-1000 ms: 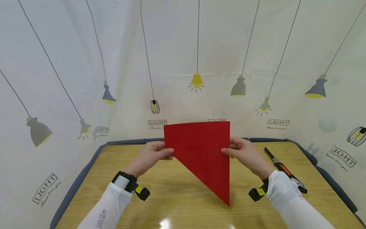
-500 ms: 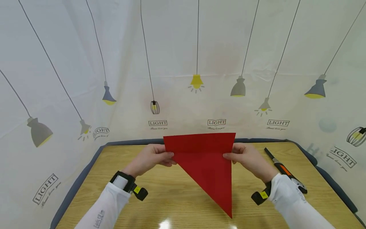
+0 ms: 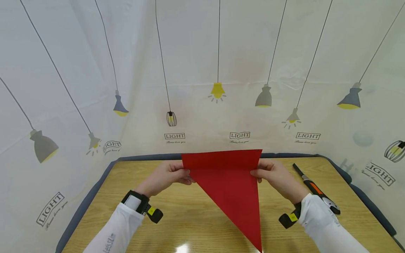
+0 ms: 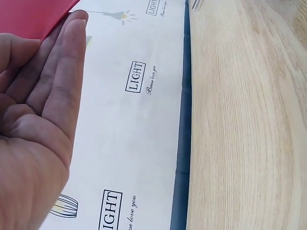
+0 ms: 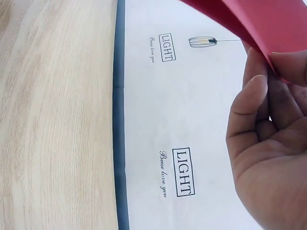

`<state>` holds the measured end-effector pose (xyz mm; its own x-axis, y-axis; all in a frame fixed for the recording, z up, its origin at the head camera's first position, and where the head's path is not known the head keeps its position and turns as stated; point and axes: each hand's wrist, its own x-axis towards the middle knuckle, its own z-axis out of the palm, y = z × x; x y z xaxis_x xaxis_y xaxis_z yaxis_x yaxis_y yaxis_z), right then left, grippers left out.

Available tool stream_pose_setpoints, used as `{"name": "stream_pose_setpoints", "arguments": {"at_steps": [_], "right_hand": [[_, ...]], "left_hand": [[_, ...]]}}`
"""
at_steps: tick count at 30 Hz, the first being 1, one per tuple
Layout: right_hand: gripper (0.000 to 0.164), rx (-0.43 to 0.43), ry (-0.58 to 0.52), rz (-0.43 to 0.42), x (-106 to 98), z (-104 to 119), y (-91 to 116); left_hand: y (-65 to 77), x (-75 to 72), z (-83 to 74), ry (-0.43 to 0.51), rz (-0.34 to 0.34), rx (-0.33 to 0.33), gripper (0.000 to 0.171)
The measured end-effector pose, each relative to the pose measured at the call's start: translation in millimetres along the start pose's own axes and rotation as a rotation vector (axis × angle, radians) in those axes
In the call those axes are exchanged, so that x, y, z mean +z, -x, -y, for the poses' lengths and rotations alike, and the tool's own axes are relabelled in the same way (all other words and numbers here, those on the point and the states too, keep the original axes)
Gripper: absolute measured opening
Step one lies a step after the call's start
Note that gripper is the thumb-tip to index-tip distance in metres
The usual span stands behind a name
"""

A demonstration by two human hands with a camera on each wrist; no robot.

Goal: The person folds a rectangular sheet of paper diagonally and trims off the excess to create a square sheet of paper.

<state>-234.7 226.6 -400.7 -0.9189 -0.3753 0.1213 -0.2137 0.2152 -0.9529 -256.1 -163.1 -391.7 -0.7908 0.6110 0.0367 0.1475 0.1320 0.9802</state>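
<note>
A sheet of red paper (image 3: 231, 189) is held up over the table between both hands in the head view. It has a straight top edge, a crease across its upper part and a slanted left side running down to a point at the lower right. My left hand (image 3: 171, 175) pinches its left edge by the crease, thumb in front and fingers behind. On the opposite edge my right hand (image 3: 276, 175) pinches the paper at the same height. Red paper (image 4: 29, 17) shows at the left fingertips in the left wrist view, and a bent layer of it (image 5: 278, 28) in the right wrist view.
On the right of the wooden table (image 3: 152, 218) lies a folding saw (image 3: 316, 188) with a black and orange handle, beyond the right forearm. A dark blue border (image 3: 152, 156) rims the table. Behind it hangs a white sheet (image 3: 196, 52) printed with lamps.
The paper's top edge has come down and its lower point has moved down and slightly right. The crease shows more strongly. Both hands keep their grip, the right one shifting slightly right.
</note>
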Motion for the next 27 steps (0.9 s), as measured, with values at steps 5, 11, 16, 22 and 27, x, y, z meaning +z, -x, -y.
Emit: {"name": "stream_pose_setpoints", "arguments": {"at_steps": [5, 11, 16, 22, 27], "right_hand": [[0.020, -0.063, -0.044, 0.012, -0.1, -1.1, 0.8], [0.016, -0.097, -0.080, -0.004, 0.7, -3.4, 2.1], [0.021, -0.078, -0.081, -0.053, 1.6, -3.0, 3.5], [0.029, -0.056, -0.129, -0.079, 4.2, -2.1, 4.8], [0.026, -0.068, -0.175, -0.089, 7.8, -2.7, 5.6]], "left_hand": [[-0.6, 1.2, 0.7, -0.013, -0.004, 0.039, 0.030], [-0.3, 2.7, 0.9, -0.019, -0.047, 0.043, 0.029], [1.7, 2.6, 1.3, -0.013, -0.095, 0.031, 0.028], [4.1, 3.0, 0.5, -0.020, -0.112, 0.030, 0.031], [5.2, 4.3, 0.9, -0.027, -0.152, 0.022, 0.032]]}}
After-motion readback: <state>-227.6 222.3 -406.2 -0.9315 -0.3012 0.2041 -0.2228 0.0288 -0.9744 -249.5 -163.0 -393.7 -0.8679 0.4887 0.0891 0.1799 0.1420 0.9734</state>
